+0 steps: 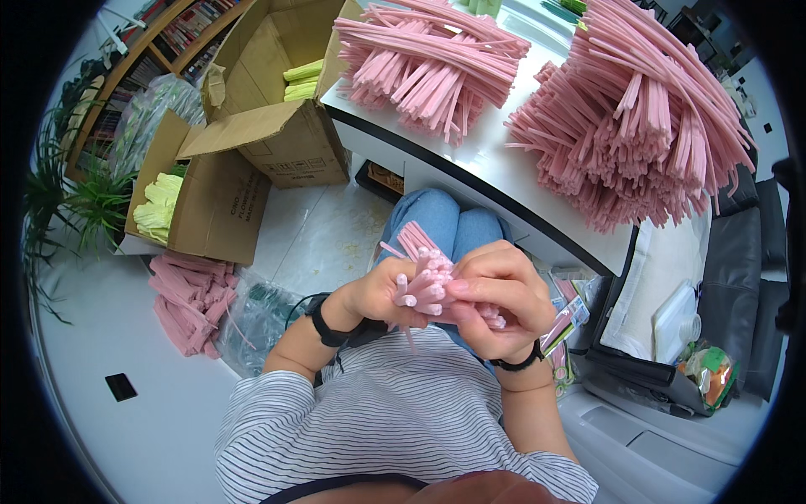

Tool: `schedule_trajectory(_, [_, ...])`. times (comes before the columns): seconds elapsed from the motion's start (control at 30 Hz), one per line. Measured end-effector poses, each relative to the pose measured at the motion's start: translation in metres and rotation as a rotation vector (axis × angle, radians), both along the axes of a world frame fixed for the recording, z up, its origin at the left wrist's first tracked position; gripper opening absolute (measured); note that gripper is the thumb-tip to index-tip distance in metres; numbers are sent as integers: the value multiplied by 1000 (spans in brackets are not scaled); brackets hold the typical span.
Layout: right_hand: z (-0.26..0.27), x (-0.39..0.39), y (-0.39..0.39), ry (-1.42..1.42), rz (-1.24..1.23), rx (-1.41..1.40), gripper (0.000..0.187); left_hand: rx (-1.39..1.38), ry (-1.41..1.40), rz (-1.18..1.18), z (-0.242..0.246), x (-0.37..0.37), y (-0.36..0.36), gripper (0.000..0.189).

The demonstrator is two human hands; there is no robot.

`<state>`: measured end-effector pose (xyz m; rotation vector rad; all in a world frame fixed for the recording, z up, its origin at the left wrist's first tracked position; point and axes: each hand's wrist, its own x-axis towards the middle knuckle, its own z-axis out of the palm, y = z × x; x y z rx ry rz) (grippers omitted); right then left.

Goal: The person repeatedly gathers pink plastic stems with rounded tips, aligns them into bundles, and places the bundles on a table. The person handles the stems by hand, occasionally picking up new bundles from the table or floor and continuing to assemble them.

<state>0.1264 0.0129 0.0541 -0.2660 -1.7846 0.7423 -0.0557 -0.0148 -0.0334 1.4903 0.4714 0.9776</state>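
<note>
Over my lap, my left hand (pixel 384 293) is closed round a bundle of pink fuzzy stems, likely pipe cleaners (pixel 428 280), whose ends point up towards me. On the right side of the same bundle, my right hand (pixel 504 299) pinches some stems between thumb and fingers, with more ends showing below its fingers. Beyond my knees, a crisscross stack of pink stems (pixel 434 69) lies on the white table (pixel 478 135). A larger, higher heap of them (pixel 630 126) covers the table's right part.
Open cardboard boxes (pixel 214 201) with yellow-green bundles (pixel 160 205) stand at the left. Pink bundles (pixel 192 302) and clear plastic bags (pixel 258 315) lie on the floor, with a dark phone-like object (pixel 121 387) nearby. A black sofa (pixel 733 277) is at the right.
</note>
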Motion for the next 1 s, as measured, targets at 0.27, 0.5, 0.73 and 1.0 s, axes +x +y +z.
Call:
schedule_trajectory(0.27, [-4, -6, 0, 94, 31, -31, 33, -68, -52, -10, 0, 0, 0, 34])
schedule_trajectory(0.5, [5, -2, -1, -51, -7, 39, 41, 77, -89, 2, 1, 2, 4, 35])
schedule_trajectory(0.73, [3, -5, 2, 3, -1, 75, 34, -5, -98, -1, 4, 3, 3, 36])
schedule_trajectory(1.0, [4, -11, -5, -14, -91, -60, 35, 20, -129, 78, 4, 12, 5, 34])
